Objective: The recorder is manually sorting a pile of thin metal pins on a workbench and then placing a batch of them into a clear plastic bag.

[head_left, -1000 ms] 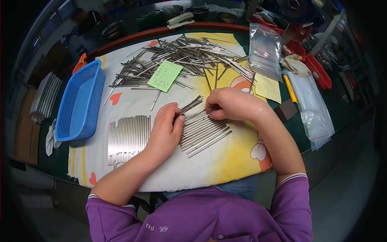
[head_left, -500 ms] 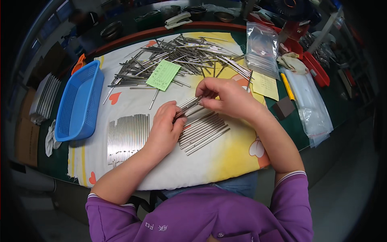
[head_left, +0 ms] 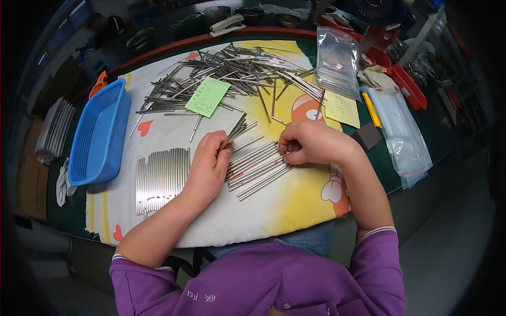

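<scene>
The left hand (head_left: 208, 163) has its grip clamped on a slanting bundle (head_left: 236, 129) of slim, smooth metal rods. The right hand (head_left: 313, 141) curls its grip nearly together at the 2 o'clock ends of a loose row (head_left: 253, 155) of rods; whether it pinches one, I cannot tell. From that row, a tangled heap (head_left: 232, 68) lies between 11 and 12 o'clock, a tight, gleaming row (head_left: 163, 174) at 9, all on soft printed cloth (head_left: 211, 226)
</scene>
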The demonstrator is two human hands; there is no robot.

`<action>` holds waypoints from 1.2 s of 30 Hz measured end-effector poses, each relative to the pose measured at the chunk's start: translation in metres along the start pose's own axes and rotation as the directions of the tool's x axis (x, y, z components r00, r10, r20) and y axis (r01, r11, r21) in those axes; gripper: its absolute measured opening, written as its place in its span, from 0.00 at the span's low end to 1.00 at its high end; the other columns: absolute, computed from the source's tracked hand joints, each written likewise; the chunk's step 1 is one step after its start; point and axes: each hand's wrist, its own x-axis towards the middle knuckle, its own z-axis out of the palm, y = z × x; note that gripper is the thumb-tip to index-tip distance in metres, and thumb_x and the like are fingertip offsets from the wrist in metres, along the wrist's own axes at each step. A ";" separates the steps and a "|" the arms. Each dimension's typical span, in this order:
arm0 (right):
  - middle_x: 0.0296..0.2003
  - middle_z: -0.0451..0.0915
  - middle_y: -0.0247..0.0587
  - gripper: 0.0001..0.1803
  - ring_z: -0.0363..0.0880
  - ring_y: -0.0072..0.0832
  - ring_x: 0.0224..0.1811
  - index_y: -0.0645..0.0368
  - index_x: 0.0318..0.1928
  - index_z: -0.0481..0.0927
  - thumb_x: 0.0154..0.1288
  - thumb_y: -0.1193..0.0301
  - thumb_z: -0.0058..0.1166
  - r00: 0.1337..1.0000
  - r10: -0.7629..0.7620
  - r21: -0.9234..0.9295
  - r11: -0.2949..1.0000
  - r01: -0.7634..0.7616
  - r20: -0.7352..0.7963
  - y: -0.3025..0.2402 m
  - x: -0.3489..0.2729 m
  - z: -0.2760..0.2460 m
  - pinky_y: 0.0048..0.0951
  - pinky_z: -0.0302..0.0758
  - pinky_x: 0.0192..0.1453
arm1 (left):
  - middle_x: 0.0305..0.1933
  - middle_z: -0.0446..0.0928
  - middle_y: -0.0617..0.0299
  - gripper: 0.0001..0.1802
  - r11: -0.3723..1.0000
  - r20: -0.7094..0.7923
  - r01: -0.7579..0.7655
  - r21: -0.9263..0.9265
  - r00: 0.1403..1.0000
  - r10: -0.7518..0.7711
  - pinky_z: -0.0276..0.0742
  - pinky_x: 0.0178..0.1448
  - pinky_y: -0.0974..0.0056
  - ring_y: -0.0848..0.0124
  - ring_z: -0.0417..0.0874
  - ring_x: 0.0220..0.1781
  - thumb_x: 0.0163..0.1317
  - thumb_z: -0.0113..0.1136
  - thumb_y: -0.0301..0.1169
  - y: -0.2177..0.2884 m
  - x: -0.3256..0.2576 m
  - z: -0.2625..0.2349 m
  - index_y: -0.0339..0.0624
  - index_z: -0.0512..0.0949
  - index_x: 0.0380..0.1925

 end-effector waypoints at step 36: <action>0.32 0.76 0.30 0.11 0.73 0.15 0.32 0.62 0.41 0.75 0.56 0.79 0.56 0.867 -0.022 0.550 0.764 0.336 -0.498 -0.040 0.044 0.022 0.16 0.72 0.39 | 0.34 0.72 0.59 0.10 0.999 0.197 -0.055 0.001 0.979 0.053 0.69 0.47 0.67 0.70 0.74 0.38 0.64 0.46 0.25 0.000 -0.001 -0.007 0.35 0.67 0.45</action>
